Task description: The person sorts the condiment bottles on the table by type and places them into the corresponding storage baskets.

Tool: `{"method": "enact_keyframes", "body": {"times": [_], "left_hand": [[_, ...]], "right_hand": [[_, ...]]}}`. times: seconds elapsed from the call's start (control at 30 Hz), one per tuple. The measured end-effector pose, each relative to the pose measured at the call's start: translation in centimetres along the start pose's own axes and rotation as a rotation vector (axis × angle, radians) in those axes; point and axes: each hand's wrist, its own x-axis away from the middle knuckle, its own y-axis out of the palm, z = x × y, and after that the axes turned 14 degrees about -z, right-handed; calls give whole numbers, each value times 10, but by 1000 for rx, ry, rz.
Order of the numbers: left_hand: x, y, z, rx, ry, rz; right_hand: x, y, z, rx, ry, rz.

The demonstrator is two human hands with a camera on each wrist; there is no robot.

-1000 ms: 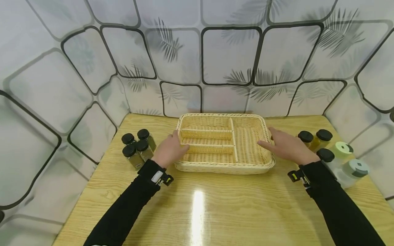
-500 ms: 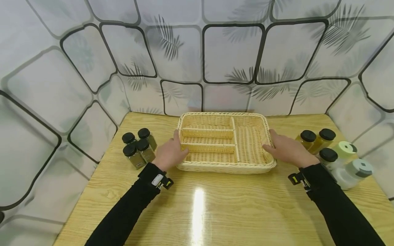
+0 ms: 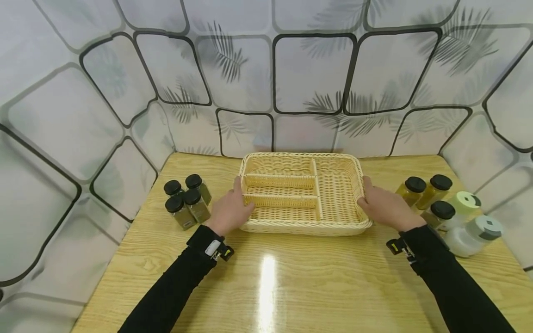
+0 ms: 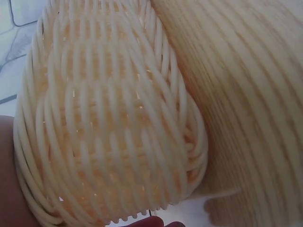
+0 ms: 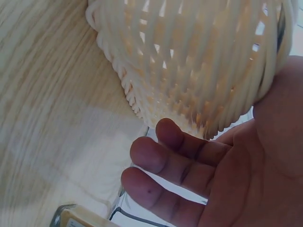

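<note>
Left of the wicker basket (image 3: 339,185), near but apart from it: four black-lidded jars (image 3: 191,198) in a tight cluster on the wood-grained counter (image 3: 333,277). Next, at the left end of the basket, the left hand (image 3: 229,210), with the basket directly to its right. Thumb over the rim, fingers along the outer wall, pinching that end of the basket between them; fingertips mostly hidden in the left wrist view. Below and left of the basket, a black sleeve (image 3: 166,286) with a small device at the cuff.

Inside the basket, left to right: three narrow compartments, one behind another, then a long divider (image 3: 316,189), then one wide compartment. Behind the basket, a patterned wall covering (image 3: 312,69).

At the right end of the basket, the right hand (image 3: 385,203), with the basket directly to its left. Thumb at the rim, fingers curled by the outer wall, gripping that end. Right of the basket, beyond the hand: two jars with yellow contents (image 3: 429,194), another black-lidded jar (image 3: 441,212), a pale green-lidded container (image 3: 462,207) and, nearer the front, a white bottle (image 3: 464,240).
</note>
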Motion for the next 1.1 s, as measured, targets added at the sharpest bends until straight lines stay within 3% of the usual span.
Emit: {"method": "enact_keyframes", "body": {"times": [0.23, 0.53, 0.8, 0.93, 1.1], "left_hand": [[-1, 3, 0, 52, -25, -28], [-1, 7, -2, 199, 5, -27], [-1, 8, -1, 214, 9, -32], [-1, 7, 0, 216, 11, -25], [-2, 7, 0, 213, 32, -14]], "right_hand": [[-2, 8, 0, 4, -43, 16], [-4, 14, -1, 13, -44, 35], [-6, 15, -2, 17, -36, 33], [-6, 14, -4, 89, -66, 73], [-4, 13, -5, 316, -139, 167]]}}
